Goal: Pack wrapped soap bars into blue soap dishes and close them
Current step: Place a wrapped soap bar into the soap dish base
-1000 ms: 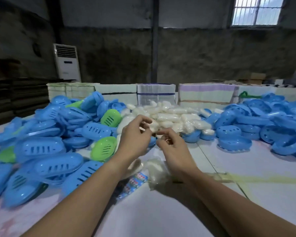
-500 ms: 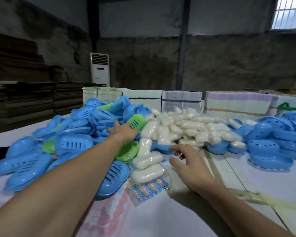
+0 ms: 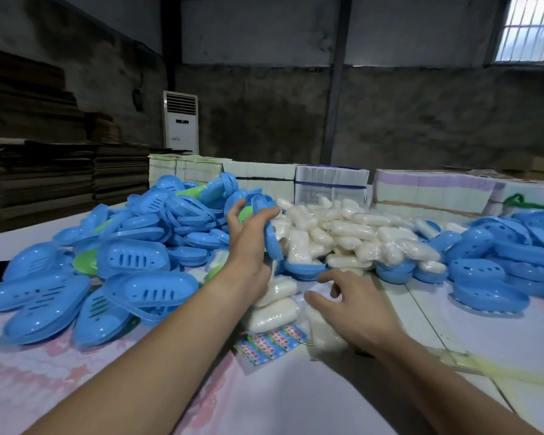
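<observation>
A white table [image 3: 500, 356] bears heaps of blue soap dishes [image 3: 139, 262], wrapped soap bars [image 3: 343, 237] and a printed sheet [image 3: 270, 343].

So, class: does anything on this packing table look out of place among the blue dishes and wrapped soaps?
Yes. A few green soap dishes sit mixed into the blue pile on the left, though the task calls for blue. A colourful printed packet also lies loose beside the nearest wrapped soap bars.

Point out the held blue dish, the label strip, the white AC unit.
blue dish [image 3: 272, 243], head view, lower rim.
label strip [image 3: 270, 342], head view, middle.
AC unit [image 3: 180, 122], head view, front panel.
</observation>
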Demonstrator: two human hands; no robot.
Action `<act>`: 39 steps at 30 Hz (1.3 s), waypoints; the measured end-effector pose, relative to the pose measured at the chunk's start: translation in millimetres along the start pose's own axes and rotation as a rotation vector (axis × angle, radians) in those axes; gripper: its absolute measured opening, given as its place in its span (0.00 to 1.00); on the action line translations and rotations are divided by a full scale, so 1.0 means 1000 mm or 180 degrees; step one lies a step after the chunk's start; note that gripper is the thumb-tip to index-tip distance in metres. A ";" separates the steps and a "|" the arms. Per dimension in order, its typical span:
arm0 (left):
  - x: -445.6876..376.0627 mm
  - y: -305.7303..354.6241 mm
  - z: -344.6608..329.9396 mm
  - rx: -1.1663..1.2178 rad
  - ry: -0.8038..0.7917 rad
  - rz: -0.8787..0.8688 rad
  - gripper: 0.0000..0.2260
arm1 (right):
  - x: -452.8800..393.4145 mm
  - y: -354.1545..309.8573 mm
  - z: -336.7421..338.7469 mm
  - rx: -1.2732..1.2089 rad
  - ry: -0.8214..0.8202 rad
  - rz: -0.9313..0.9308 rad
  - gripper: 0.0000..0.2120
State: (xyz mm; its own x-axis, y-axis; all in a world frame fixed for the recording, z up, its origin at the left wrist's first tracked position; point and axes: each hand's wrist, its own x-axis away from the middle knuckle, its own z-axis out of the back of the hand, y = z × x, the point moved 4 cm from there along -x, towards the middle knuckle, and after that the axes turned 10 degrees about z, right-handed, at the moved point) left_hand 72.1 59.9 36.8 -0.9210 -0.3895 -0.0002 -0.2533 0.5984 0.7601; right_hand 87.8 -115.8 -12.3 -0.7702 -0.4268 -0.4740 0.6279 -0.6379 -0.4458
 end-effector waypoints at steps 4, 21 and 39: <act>0.010 -0.011 -0.001 0.0579 -0.0110 0.0577 0.21 | 0.002 -0.001 -0.005 0.0382 -0.0512 -0.0148 0.37; 0.025 -0.040 -0.014 0.0329 -0.0683 0.1298 0.26 | -0.003 0.012 0.033 -0.0001 0.0122 -0.0439 0.31; 0.049 -0.068 -0.031 -0.0582 -0.1192 0.1278 0.21 | 0.004 -0.017 0.033 -0.1922 0.1235 -0.0123 0.15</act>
State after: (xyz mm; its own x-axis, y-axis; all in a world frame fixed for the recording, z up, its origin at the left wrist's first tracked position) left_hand 53.8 -21.5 4.8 -0.9848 0.1374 0.1067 0.1623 0.5044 0.8481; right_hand 70.3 -127.1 18.4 -0.7681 -0.0808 -0.6352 0.6399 -0.1341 -0.7567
